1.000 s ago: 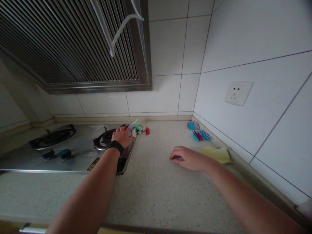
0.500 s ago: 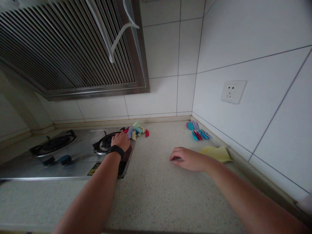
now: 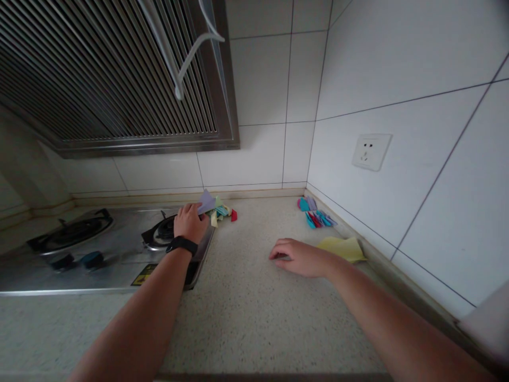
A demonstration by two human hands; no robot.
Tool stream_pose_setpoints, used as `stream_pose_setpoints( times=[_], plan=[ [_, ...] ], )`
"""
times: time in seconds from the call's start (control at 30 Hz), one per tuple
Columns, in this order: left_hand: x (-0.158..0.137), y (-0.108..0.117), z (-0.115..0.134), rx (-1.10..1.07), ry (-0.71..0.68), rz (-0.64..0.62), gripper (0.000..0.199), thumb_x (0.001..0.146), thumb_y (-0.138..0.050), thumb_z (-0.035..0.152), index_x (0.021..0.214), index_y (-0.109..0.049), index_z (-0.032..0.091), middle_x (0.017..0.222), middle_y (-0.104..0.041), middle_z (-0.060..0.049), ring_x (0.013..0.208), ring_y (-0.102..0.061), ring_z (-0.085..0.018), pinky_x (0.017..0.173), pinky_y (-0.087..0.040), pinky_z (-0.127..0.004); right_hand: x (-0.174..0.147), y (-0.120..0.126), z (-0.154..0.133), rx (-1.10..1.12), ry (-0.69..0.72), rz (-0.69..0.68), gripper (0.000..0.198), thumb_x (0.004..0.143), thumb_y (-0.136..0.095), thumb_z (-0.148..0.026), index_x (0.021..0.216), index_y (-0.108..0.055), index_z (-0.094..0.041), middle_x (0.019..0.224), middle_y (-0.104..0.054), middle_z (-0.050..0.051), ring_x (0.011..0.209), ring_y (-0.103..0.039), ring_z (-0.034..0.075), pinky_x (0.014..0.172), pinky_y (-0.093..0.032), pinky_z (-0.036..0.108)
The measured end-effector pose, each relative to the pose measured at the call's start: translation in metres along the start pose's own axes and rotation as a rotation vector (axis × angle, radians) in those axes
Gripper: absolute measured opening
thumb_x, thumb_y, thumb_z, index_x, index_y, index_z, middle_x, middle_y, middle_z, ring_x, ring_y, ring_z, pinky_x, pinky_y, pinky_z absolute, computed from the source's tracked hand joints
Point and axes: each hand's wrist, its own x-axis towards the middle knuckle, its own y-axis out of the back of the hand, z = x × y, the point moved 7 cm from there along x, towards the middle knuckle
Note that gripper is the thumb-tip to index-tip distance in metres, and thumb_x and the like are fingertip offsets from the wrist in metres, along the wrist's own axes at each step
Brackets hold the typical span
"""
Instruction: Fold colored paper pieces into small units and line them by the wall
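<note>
Purple paper in left hand, yellow-black stove sticker unreadable

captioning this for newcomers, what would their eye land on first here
Probably the large slatted range hood at upper left, above the gas stove. Next, the left hand near the stove's right edge, with a lavender paper piece at its fingertips beside a small coloured heap. Farther right, bright folded pieces lie near the wall corner, beyond the curled right hand and a yellow sheet.
</note>
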Motion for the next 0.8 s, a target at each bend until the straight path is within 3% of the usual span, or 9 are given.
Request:
stream_pose_setpoints(
  times=[0.13,0.23,0.4,0.5,0.63,0.8],
  plan=[
    [-0.001,0.001,0.015,-0.190,-0.070,0.021,0.037,0.082,-0.049,0.021,0.116,-0.061,0.017,0.115,-0.061,-0.010,0.109,-0.054,-0.026,0.100,-0.040,-0.037,-0.001,0.000,-0.001,-0.013,0.001,-0.004,0.024,0.086,-0.056,-0.020,0.107,-0.067,-0.019,0.104,-0.065,0.008,0.097,-0.058,0.018,0.089,-0.045,0.033],
    [-0.007,-0.005,0.030,-0.409,-0.104,-0.008,0.031,0.082,-0.050,0.020,0.109,-0.065,0.016,0.110,-0.064,-0.009,0.102,-0.059,-0.022,0.093,-0.045,-0.034,-0.001,0.001,-0.002,-0.012,0.008,0.004,0.024,0.086,-0.056,-0.019,0.107,-0.067,-0.019,0.104,-0.065,0.008,0.097,-0.058,0.018,0.088,-0.045,0.032],
    [-0.027,-0.036,0.060,-0.855,0.029,-0.262,0.034,0.082,-0.055,0.031,0.110,-0.065,0.015,0.091,-0.067,-0.007,0.072,-0.062,-0.017,0.065,-0.052,-0.029,-0.002,0.006,0.000,-0.048,-0.011,0.060,0.024,0.086,-0.055,-0.019,0.108,-0.066,-0.020,0.103,-0.063,0.007,0.088,-0.059,0.016,0.081,-0.045,0.029],
    [-0.042,-0.043,0.085,-1.058,0.023,-0.378,0.033,0.081,-0.058,0.033,0.107,-0.065,0.015,0.084,-0.064,-0.005,0.069,-0.059,-0.015,0.058,-0.051,-0.025,-0.002,0.010,-0.002,-0.060,-0.003,0.105,0.025,0.087,-0.054,-0.019,0.109,-0.065,-0.020,0.102,-0.061,0.007,0.085,-0.058,0.015,0.078,-0.045,0.028],
    [-0.059,-0.042,0.112,-1.190,-0.004,-0.475,0.029,0.081,-0.059,0.036,0.101,-0.066,0.016,0.079,-0.061,-0.003,0.070,-0.057,-0.014,0.055,-0.049,-0.023,-0.002,0.013,-0.001,-0.038,-0.010,0.144,0.025,0.087,-0.053,-0.018,0.110,-0.064,-0.020,0.104,-0.059,0.007,0.082,-0.057,0.014,0.076,-0.045,0.027],
    [-0.070,-0.038,0.126,-1.221,-0.070,-0.572,0.029,0.083,-0.058,0.038,0.101,-0.064,0.016,0.077,-0.060,-0.003,0.068,-0.056,-0.014,0.054,-0.047,-0.022,-0.003,0.011,0.001,-0.003,-0.029,0.152,0.031,0.085,-0.056,-0.018,0.116,-0.058,-0.021,0.114,-0.058,0.008,0.082,-0.057,0.014,0.075,-0.046,0.028]
  ],
)
